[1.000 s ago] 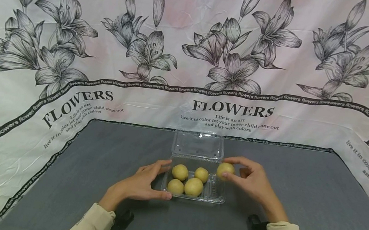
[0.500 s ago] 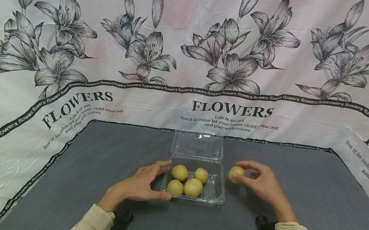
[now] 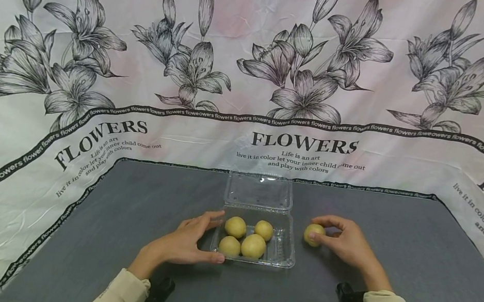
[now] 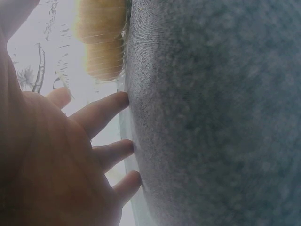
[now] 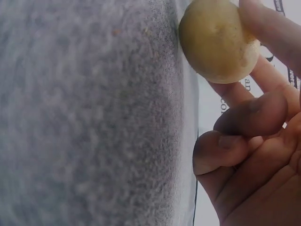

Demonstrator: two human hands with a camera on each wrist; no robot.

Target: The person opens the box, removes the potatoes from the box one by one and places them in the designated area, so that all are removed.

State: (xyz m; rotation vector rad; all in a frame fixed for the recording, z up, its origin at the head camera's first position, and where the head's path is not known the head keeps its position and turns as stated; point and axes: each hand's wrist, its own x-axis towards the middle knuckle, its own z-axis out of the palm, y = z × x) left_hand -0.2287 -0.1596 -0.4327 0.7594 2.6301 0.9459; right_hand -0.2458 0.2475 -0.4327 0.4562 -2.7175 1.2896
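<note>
A clear plastic clamshell box (image 3: pixel 282 243) stands on the grey table with its lid (image 3: pixel 259 191) raised at the back. Several round yellow fruits (image 3: pixel 253 246) lie in its left and middle part. My left hand (image 3: pixel 184 239) rests spread at the box's left side, thumb by the front corner and fingertips by the left wall. In the left wrist view those fingers (image 4: pixel 101 113) are fairly straight, tips down at the table. To the right of the box, my right hand (image 3: pixel 345 242) pinches another round yellow fruit (image 5: pixel 218 42) between thumb and fingers, low at the tabletop.
The grey tabletop (image 3: pixel 415 250) extends on both sides of the box and in front of it. Behind it hangs a white cloth (image 3: pixel 206 138) with flower prints and lettering. Dark straps and wrist cameras (image 3: pixel 349 295) sit below the wrists.
My right hand has carried the yellow fruit from over the box's right edge rightward and down to the tabletop beside the box. The left hand and the box have stayed in place.
</note>
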